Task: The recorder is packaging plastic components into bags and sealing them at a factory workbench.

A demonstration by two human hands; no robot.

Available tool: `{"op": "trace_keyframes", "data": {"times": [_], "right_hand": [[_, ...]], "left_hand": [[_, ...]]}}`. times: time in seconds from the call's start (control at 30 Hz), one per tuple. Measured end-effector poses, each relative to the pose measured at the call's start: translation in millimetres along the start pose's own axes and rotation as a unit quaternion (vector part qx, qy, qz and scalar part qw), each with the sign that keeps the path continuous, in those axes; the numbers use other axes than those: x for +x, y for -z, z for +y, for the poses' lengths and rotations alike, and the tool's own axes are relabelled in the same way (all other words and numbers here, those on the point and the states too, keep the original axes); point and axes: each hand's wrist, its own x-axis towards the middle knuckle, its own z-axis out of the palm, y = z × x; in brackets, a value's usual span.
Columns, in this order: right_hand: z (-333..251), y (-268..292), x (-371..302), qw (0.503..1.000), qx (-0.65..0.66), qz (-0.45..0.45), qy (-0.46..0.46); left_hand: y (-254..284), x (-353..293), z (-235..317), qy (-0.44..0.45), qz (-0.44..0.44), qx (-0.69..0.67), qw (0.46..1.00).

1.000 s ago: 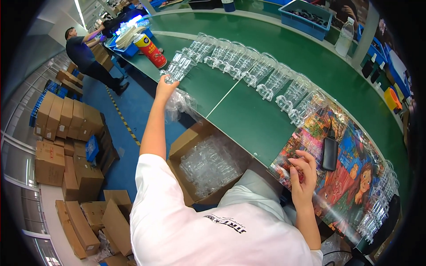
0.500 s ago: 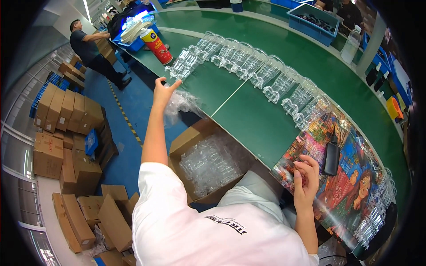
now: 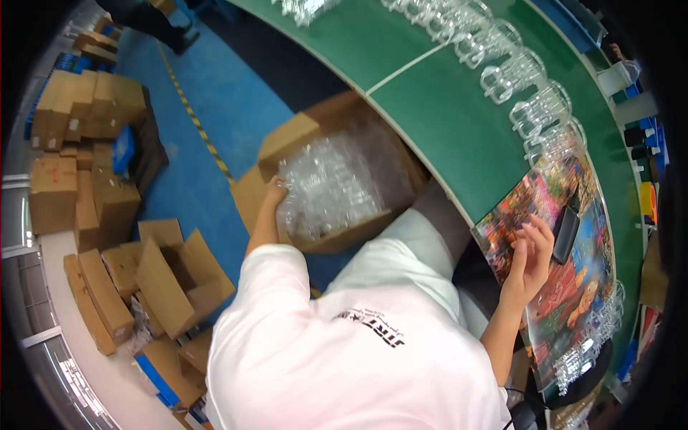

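Observation:
My left hand (image 3: pixel 274 193) is down at the near left side of an open cardboard box (image 3: pixel 290 140), its fingers curled against crinkled clear plastic film (image 3: pixel 295 183). Several clear plastic parts (image 3: pixel 337 186) seem to lie in the box, blurred under the film. Over a glossy, colourful printed sheet (image 3: pixel 502 208) hovers my right hand (image 3: pixel 532 254), fingers loosely bent and apart, nothing visible in them. Beside its fingertips is a black oblong object (image 3: pixel 566 235). Clear moulded plastic pieces (image 3: pixel 541 115) stand in a curved row on the green table (image 3: pixel 423 107).
More clear pieces (image 3: pixel 584 351) lie at the sheet's near right. Open empty-looking cartons (image 3: pixel 172 287) and stacked cardboard boxes (image 3: pixel 107 179) occupy the floor at left. A person's legs (image 3: pixel 154 25) show at the far left. An orange-yellow item (image 3: pixel 648 204) is at the right edge.
My left hand has come from the table's edge down to the box, and the loose plastic film by it has left that edge. The view has shifted; my right hand stays over the sheet.

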Motion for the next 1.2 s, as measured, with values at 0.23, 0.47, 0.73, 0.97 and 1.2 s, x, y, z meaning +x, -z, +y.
{"op": "trace_keyframes", "data": {"times": [0.23, 0.47, 0.73, 0.97, 1.2], "right_hand": [[6.7, -4.1, -0.1, 0.998, -0.051, 0.028, -0.001], [7.1, 1.3, -3.3, 0.997, -0.074, 0.035, 0.001], [6.3, 0.5, -3.4, 0.995, -0.088, 0.036, -0.003], [4.6, 0.3, 0.2, 0.997, -0.077, 0.019, -0.019], [2.1, 2.0, -0.8, 0.998, -0.051, 0.013, -0.017]], "left_hand": [[-47.6, -56.8, -86.2, 0.093, -0.146, 0.038, 0.984], [-78.6, -72.2, 19.9, 0.095, -0.228, 0.23, 0.941], [-136.4, -47.7, 96.3, 0.042, -0.345, 0.4, 0.848], [-124.7, -32.9, 50.1, -0.012, -0.248, 0.449, 0.858], [-38.8, -64.1, 98.9, -0.166, -0.181, 0.327, 0.912]]}}
